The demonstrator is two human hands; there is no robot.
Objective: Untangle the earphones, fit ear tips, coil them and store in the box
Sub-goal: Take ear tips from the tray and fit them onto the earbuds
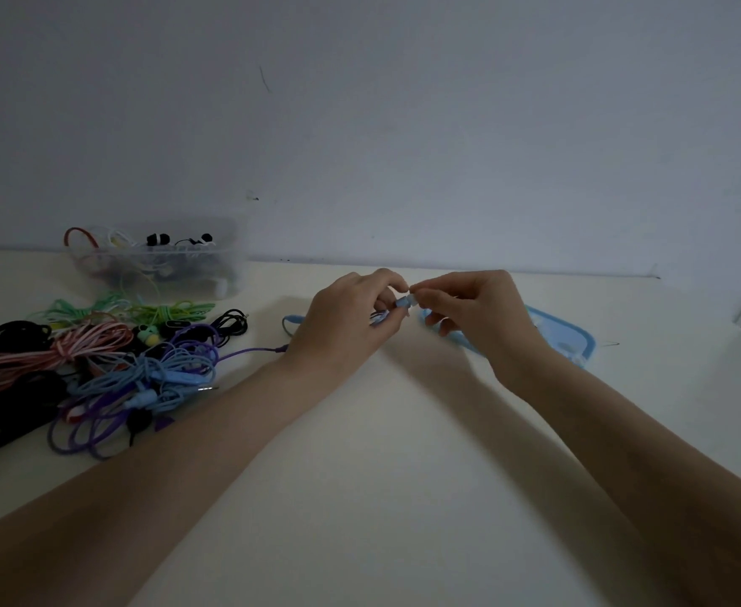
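My left hand (pixel 351 313) pinches a blue earbud (pixel 401 302) above the middle of the table, and its blue cord (pixel 292 322) loops out to the left behind the hand. My right hand (pixel 473 311) pinches a small pale ear tip (pixel 413 297) right against the earbud's end. A clear plastic box (pixel 158 260) with several earphones inside stands at the back left by the wall. A blue lid (pixel 574 335) lies flat behind my right hand, with small pale ear tips on it.
A tangled pile of earphones (pixel 97 370) in black, pink, green, purple and blue covers the table's left side. A grey wall runs along the table's far edge. A dark gap shows at the far right edge.
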